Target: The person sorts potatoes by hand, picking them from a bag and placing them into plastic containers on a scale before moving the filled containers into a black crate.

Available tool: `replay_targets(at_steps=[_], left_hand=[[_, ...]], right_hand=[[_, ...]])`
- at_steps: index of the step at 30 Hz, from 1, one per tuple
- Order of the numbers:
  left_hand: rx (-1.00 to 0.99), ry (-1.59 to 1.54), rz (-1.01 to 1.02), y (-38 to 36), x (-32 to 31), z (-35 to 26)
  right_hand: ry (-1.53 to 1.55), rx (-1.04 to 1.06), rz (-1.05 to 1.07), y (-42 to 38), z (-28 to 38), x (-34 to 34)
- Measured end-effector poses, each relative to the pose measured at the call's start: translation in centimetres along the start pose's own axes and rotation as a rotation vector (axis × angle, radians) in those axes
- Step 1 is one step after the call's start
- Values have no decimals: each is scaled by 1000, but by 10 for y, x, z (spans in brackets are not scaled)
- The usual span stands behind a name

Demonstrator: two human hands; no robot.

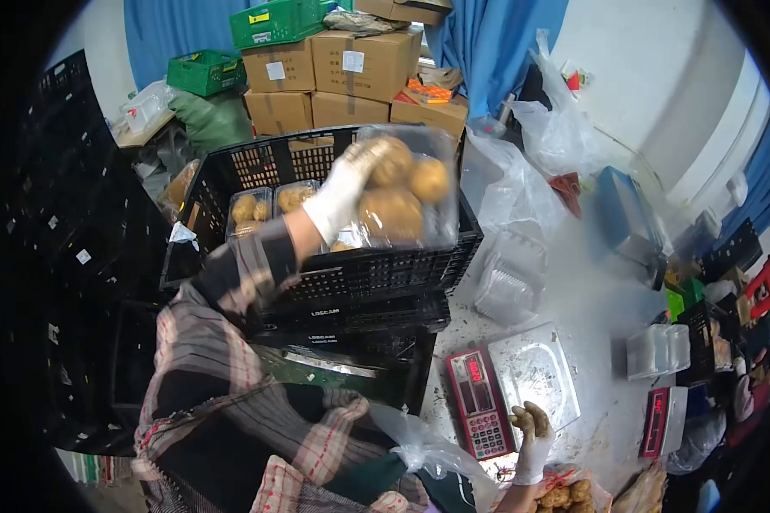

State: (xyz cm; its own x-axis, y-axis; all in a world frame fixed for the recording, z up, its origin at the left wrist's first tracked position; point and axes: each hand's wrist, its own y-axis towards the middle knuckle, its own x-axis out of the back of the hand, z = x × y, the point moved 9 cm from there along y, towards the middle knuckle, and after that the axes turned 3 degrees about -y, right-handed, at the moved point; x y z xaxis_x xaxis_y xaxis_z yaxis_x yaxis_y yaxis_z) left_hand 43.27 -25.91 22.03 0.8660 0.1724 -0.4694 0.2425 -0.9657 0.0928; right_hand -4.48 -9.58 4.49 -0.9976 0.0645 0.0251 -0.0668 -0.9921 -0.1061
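Note:
My left hand (pixel 348 186), in a white glove, grips a clear plastic box of potatoes (pixel 392 215) from its left side. The box is tilted above the right part of a black crate (pixel 359 274). Inside the crate, at its left, sit smaller-looking clear boxes of potatoes (pixel 248 208). My right hand (pixel 534 430), gloved with soiled fingertips, holds nothing; its fingers are slightly bent and apart. It hovers by the lower edge of a red-framed scale (pixel 481 402) with a bare metal plate (pixel 535 376). Just below that hand lies a bag of potatoes (pixel 565 496).
Nested clear plastic boxes (pixel 512 278) lie behind the scale on the metal table (pixel 590 282). A second scale (pixel 664 421) and stacked clear containers (pixel 658 351) stand to the right. Cardboard boxes (pixel 364 64) rise behind the crate. Dark stacked crates (pixel 68 256) line the left.

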Motion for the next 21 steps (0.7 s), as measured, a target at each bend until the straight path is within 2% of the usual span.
replay_targets(at_steps=[3, 7, 8, 10, 14, 17, 18, 19, 21], left_hand=[[214, -107, -198, 60, 67, 22], [24, 212, -215, 158, 136, 70], [18, 395, -275, 162, 144, 86], [55, 680, -229, 170, 131, 102], [238, 1099, 203, 181, 117, 122], [149, 1340, 351, 162, 57, 96], [-149, 1132, 221, 176, 50, 95], [-16, 800, 307, 121, -16, 78], [92, 545, 555, 19, -113, 59]], right_hand=[[-14, -19, -6, 4, 10, -13], [46, 1, 63, 11, 12, -36], [49, 14, 75, 11, 8, -37], [6, 7, 57, 4, 0, -30], [30, -23, -40, -21, -33, 8], [27, -76, -173, -45, -65, 44], [44, -94, -220, -54, -74, 54], [58, -110, -268, -63, -82, 63], [-5, -111, -344, -78, -97, 80]])
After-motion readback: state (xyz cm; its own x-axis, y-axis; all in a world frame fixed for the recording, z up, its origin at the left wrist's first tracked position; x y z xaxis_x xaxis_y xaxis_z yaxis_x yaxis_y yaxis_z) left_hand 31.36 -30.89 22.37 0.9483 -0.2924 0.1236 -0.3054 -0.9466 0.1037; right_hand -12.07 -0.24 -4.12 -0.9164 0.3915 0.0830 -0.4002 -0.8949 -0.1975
